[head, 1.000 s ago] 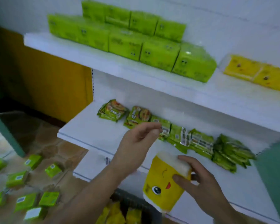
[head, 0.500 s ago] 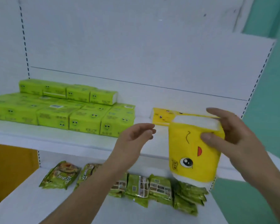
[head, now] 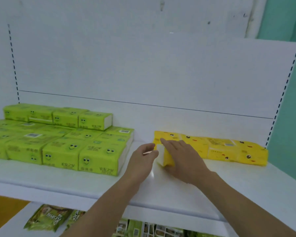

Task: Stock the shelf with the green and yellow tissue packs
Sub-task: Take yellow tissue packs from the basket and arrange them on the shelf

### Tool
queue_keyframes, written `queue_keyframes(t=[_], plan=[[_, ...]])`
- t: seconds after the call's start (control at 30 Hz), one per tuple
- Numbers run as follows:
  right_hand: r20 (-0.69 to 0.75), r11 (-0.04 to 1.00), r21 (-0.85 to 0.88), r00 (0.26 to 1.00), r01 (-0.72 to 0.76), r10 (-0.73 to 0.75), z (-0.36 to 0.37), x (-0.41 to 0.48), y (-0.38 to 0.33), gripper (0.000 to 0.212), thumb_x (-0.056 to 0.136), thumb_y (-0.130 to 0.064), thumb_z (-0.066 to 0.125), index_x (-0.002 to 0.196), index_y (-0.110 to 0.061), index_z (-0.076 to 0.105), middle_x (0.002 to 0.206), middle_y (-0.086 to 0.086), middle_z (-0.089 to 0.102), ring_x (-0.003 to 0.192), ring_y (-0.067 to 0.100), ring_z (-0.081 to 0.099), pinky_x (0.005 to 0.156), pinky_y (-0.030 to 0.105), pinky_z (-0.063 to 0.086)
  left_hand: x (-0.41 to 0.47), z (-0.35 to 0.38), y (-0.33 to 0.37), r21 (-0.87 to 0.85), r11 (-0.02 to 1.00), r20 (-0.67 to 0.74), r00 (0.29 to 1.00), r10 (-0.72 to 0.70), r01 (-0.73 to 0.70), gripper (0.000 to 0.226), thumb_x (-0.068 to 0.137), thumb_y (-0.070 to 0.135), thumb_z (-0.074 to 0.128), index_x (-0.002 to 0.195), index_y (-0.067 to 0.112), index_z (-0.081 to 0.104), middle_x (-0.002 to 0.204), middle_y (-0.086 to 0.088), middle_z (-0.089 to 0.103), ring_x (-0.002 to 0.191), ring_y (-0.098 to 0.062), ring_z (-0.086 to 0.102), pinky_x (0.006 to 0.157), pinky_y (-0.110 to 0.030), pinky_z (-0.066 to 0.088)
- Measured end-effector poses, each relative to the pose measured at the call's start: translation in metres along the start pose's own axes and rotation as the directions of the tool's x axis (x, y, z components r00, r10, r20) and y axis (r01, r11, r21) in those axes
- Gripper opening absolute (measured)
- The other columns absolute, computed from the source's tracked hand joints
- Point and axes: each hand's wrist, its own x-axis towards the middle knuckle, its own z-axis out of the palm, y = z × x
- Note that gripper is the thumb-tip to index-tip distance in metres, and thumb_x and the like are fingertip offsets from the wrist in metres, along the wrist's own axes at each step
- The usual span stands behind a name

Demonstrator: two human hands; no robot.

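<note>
A yellow tissue pack (head: 168,161) with a white end lies on the white shelf (head: 161,192), in front of the left end of a row of yellow packs (head: 229,148) at the back right. My right hand (head: 183,158) rests flat on top of it with the fingers stretched out; the thumb is hidden. My left hand (head: 143,159) hovers beside the pack's white end, fingers loosely curved and holding nothing. Green tissue packs (head: 67,147) are stacked in two layers on the left half of the shelf.
Bare shelf lies between the green stack and the yellow row, and in front of the yellow row. A white back panel rises behind. Green snack packets (head: 48,218) lie on the lower shelf. A teal wall (head: 289,82) borders the right.
The yellow pack was held upright in the air by my right hand; it now lies flat on the shelf under that hand. My left hand moved in toward its white end.
</note>
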Motion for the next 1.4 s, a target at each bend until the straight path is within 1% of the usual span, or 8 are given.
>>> queue_keyframes(t=[0.1,0.2,0.33,0.47,0.6,0.87,1.07,1.4], plan=[[0.060,0.987,0.158,0.998,0.023,-0.033,0.000,-0.004,0.018,0.082,0.084,-0.047,0.062,0.151,-0.031,0.017,0.154,-0.014,0.023,0.139,0.010,0.022,0.110,0.022,0.022,0.009,-0.002,-0.007,0.075,0.995,0.048,0.996,-0.074,0.070,0.033,0.090,0.022,0.060,0.123,0.022,0.058,0.117,0.009,0.060,0.104,-0.008,0.056,0.092,-0.023,0.042],[0.086,0.983,0.177,0.995,-0.057,0.042,-0.007,-0.007,0.042,0.075,0.086,-0.050,0.059,0.149,-0.034,0.021,0.153,-0.018,0.023,0.140,0.006,0.016,0.114,0.020,0.015,0.018,0.001,-0.012,0.110,0.989,0.089,0.990,-0.108,0.098,0.028,0.090,0.023,0.059,0.118,0.023,0.060,0.105,0.013,0.062,0.091,-0.004,0.058,0.079,-0.019,0.044],[0.152,0.972,0.194,0.983,-0.134,0.105,0.001,-0.001,0.055,0.062,0.086,-0.059,0.054,0.142,-0.037,0.038,0.150,-0.017,0.031,0.137,0.006,0.026,0.113,0.028,0.026,0.033,0.008,-0.014,0.137,0.985,0.136,0.983,-0.126,0.108,0.015,0.090,0.023,0.059,0.104,0.026,0.065,0.098,0.016,0.067,0.088,-0.001,0.060,0.075,-0.017,0.046],[0.030,0.975,0.163,0.989,-0.149,0.146,0.015,0.010,0.042,0.054,0.086,-0.062,0.051,0.134,-0.037,0.046,0.139,-0.020,0.042,0.128,0.007,0.037,0.099,0.030,0.040,0.048,0.012,-0.012,0.083,0.979,0.106,0.975,-0.196,0.187,0.019,0.090,0.024,0.053,0.086,0.024,0.071,0.097,0.012,0.071,0.092,-0.003,0.063,0.084,-0.023,0.048],[-0.006,0.977,0.112,0.983,-0.182,0.184,0.026,0.023,0.032,0.052,0.087,-0.063,0.047,0.131,-0.034,0.048,0.135,-0.016,0.044,0.124,0.012,0.040,0.086,0.032,0.044,0.067,0.017,-0.014,0.002,0.970,0.071,0.968,-0.241,0.242,0.038,0.083,0.044,0.048,0.100,0.017,0.070,0.109,-0.002,0.069,0.099,-0.016,0.062,0.101,-0.043,0.047],[-0.008,0.977,0.102,0.982,-0.189,0.190,0.030,0.025,0.033,0.056,0.086,-0.064,0.048,0.132,-0.032,0.047,0.135,-0.013,0.045,0.125,0.014,0.040,0.085,0.033,0.044,0.094,0.021,-0.043,-0.006,0.970,0.019,0.970,-0.242,0.242,0.075,0.055,0.056,0.055,0.121,0.023,0.061,0.126,0.000,0.062,0.116,-0.021,0.057,0.103,-0.044,0.043],[-0.220,0.954,0.264,0.955,-0.140,0.201,0.015,0.004,0.012,0.053,0.081,-0.057,0.044,0.117,-0.024,0.065,0.122,-0.006,0.062,0.115,0.022,0.055,0.098,0.040,0.045,0.038,0.012,-0.004,-0.061,0.986,-0.055,0.985,-0.162,0.158,0.043,0.094,0.028,0.054,0.135,0.017,0.050,0.134,0.005,0.052,0.121,-0.010,0.048,0.103,-0.028,0.036],[-0.213,0.595,0.803,0.950,0.037,0.229,-0.023,-0.076,-0.109,0.021,0.085,-0.026,0.062,0.105,-0.026,0.070,0.104,-0.018,0.066,0.095,0.007,0.064,0.077,0.022,0.052,-0.097,-0.061,-0.005,-0.099,0.986,0.066,0.987,0.144,-0.138,0.023,0.094,0.015,0.056,0.111,0.027,0.066,0.109,0.013,0.069,0.105,0.002,0.060,0.088,-0.014,0.046]])
